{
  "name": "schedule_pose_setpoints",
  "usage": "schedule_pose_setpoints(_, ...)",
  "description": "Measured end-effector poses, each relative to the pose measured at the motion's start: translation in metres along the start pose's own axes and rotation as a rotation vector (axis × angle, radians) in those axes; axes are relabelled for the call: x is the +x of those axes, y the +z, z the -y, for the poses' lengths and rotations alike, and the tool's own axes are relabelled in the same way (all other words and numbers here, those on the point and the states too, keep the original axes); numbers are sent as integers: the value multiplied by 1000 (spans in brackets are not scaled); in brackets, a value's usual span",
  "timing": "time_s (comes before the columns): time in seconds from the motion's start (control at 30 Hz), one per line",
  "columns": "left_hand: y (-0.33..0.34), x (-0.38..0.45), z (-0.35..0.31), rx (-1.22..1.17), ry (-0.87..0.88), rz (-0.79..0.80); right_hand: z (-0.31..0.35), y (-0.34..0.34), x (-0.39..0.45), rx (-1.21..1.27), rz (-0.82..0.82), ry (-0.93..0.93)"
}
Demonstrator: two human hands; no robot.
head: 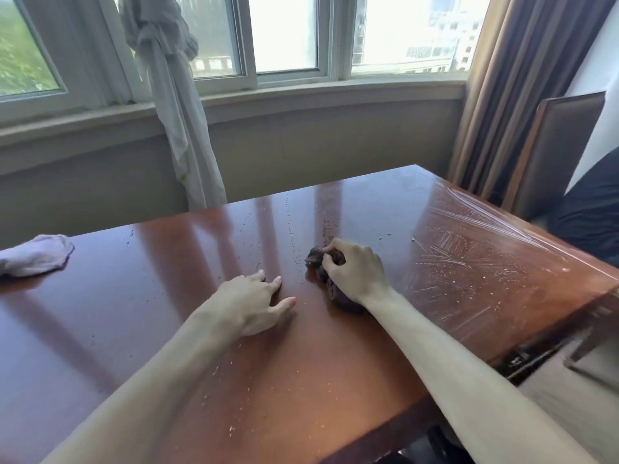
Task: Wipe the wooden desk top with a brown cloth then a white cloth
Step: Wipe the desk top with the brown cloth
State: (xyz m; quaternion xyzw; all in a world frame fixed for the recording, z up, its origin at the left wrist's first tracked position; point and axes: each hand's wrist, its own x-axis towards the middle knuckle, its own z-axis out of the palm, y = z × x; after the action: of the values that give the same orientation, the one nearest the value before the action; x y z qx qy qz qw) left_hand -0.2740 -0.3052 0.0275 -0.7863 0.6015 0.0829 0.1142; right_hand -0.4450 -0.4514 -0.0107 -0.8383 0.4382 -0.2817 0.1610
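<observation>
Curtain [174,105] behind wooden desk [201,249]

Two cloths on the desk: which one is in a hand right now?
The brown cloth, bunched under the right hand near the desk's middle. The white cloth lies untouched at the far left edge; the left hand rests on bare wood.

Left hand [254,301] flat, fingers spread, right hand [355,272] curled in a grip, forearms extended
</observation>
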Motion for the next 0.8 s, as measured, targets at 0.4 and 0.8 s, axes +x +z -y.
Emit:
schedule_pose_setpoints(0.4, 6, 81, 4, -192, -48, -238, 6, -10, -43, -9, -73, -11)
schedule_pose_setpoints(0.8, 4, 115, 36, -126, -53, -127, -30, 54, 177, -51, -112, 92)
